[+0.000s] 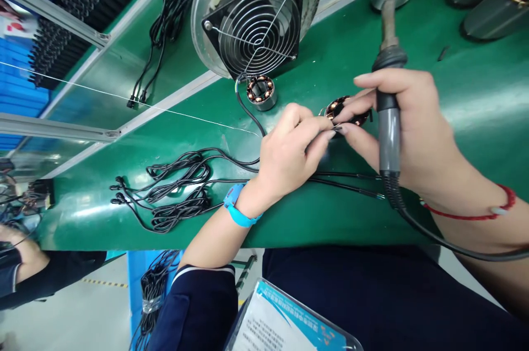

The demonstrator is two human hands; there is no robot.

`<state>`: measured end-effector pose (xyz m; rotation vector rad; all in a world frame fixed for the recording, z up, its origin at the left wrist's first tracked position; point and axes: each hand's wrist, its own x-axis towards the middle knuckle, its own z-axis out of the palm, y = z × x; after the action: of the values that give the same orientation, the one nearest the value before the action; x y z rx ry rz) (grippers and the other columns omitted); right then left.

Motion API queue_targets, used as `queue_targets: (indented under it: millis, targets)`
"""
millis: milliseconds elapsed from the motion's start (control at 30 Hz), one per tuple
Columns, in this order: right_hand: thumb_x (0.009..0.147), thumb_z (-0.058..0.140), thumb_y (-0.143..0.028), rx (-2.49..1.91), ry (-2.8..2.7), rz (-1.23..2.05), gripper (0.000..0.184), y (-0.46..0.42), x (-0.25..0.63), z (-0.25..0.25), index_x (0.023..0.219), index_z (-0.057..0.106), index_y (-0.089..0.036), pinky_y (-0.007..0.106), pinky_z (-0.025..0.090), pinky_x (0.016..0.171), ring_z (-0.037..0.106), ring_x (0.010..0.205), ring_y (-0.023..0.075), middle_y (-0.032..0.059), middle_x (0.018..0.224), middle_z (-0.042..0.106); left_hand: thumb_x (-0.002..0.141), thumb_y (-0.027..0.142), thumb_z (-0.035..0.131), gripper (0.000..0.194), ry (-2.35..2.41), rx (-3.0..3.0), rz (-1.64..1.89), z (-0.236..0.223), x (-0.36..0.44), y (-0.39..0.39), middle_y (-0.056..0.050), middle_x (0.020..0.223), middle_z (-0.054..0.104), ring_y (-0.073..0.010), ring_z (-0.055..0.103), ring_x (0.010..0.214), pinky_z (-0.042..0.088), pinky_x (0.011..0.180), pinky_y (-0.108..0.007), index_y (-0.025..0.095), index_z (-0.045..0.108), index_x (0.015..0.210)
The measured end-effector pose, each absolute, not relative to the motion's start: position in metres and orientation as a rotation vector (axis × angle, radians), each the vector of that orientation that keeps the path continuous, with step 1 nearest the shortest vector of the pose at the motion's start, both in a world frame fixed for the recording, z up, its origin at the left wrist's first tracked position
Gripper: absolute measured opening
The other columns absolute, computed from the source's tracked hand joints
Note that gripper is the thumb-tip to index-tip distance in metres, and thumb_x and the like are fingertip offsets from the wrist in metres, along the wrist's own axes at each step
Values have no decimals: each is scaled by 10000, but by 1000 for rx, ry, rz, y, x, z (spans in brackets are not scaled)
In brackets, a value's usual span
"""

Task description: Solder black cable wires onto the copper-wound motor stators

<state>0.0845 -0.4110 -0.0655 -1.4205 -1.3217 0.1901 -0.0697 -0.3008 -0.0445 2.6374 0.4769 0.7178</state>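
My left hand (291,150) rests on the green bench top (173,130) with its fingers pinched together on something too small to name, right beside a copper-wound stator (345,111). My right hand (407,130) grips a grey soldering iron (388,119) upright between thumb and palm. Its fingertips reach toward the same stator and meet the left fingertips. The iron's tip (387,20) points away from me and its black cord (433,235) trails off to the right. A thin wire (165,110) runs from the left edge to my left hand.
A second copper-wound stator (262,92) sits in front of a round fan with a wire guard (258,15). Bundles of black cables (173,191) lie left of my hands, and another bundle (169,15) lies farther back. Metal cylinders (487,4) stand at the top right. Another person's arm (25,268) shows at the bottom left.
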Motion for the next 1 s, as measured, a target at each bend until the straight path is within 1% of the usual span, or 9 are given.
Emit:
queue_targets:
  millis: [100, 200, 333, 433, 600, 700, 833, 900, 1000]
  targets:
    - [866, 698, -200, -1494, -1295, 176, 558, -413, 84, -63, 1352, 487, -376, 414, 566, 892, 697, 893, 194, -34, 953, 677, 1028, 341, 472, 271, 533, 2635, 711, -45, -70, -301, -47, 883, 568, -177, 583, 883, 507, 771, -318, 202, 700, 987]
    - [880, 685, -250, -1535, -1267, 193, 512, -414, 82, -58, 1328, 485, -395, 449, 573, 890, 700, 887, 220, -39, 950, 671, 1026, 352, 478, 274, 549, 2630, 719, -47, -70, -300, -45, 879, 566, -174, 579, 881, 504, 780, -315, 196, 700, 985]
    - [871, 688, -243, -1516, -1282, 209, 515, -414, 82, -56, 1328, 491, -377, 461, 566, 879, 695, 903, 241, -18, 941, 678, 1021, 355, 497, 270, 516, 2623, 808, -48, -69, -298, -42, 859, 570, -163, 571, 851, 498, 776, -306, 187, 699, 959]
    - [878, 681, -246, -1510, -1271, 212, 510, -414, 82, -57, 1327, 491, -396, 471, 554, 883, 689, 891, 234, -30, 926, 671, 1019, 358, 503, 267, 478, 2616, 874, -49, -69, -297, -41, 852, 574, -158, 566, 836, 494, 766, -301, 187, 696, 953]
    - [886, 683, -285, -1498, -1282, 242, 505, -413, 83, -60, 1324, 472, -420, 495, 539, 905, 680, 901, 232, -40, 947, 661, 1035, 381, 460, 290, 514, 2697, 798, -49, -68, -298, -40, 870, 570, -161, 575, 864, 500, 787, -300, 201, 683, 989]
    - [885, 695, -305, -1463, -1309, 287, 504, -413, 86, -62, 1327, 472, -402, 509, 530, 926, 684, 927, 249, -27, 937, 675, 1046, 386, 429, 316, 505, 2756, 801, -50, -67, -300, -41, 879, 562, -156, 584, 862, 492, 776, -288, 195, 676, 996]
    - [902, 651, -280, -1527, -1380, 244, 537, -415, 92, -63, 1394, 446, -350, 546, 496, 961, 669, 1015, 287, 19, 1028, 683, 1048, 362, 435, 281, 494, 2831, 828, -46, -66, -302, -36, 885, 567, -136, 578, 813, 448, 711, -259, 198, 660, 1014]
    - [907, 622, -271, -1583, -1415, 180, 531, -416, 95, -63, 1406, 447, -318, 538, 503, 916, 656, 988, 295, 33, 1007, 679, 1044, 336, 448, 247, 481, 2880, 823, -41, -66, -302, -32, 876, 573, -129, 566, 781, 413, 660, -251, 202, 650, 1001]
    - [914, 584, -263, -1622, -1492, 94, 491, -415, 96, -63, 1388, 456, -289, 509, 513, 842, 633, 921, 292, 24, 920, 678, 1038, 288, 450, 231, 408, 2935, 765, -30, -63, -303, -29, 836, 570, -128, 547, 736, 370, 600, -256, 198, 628, 920]
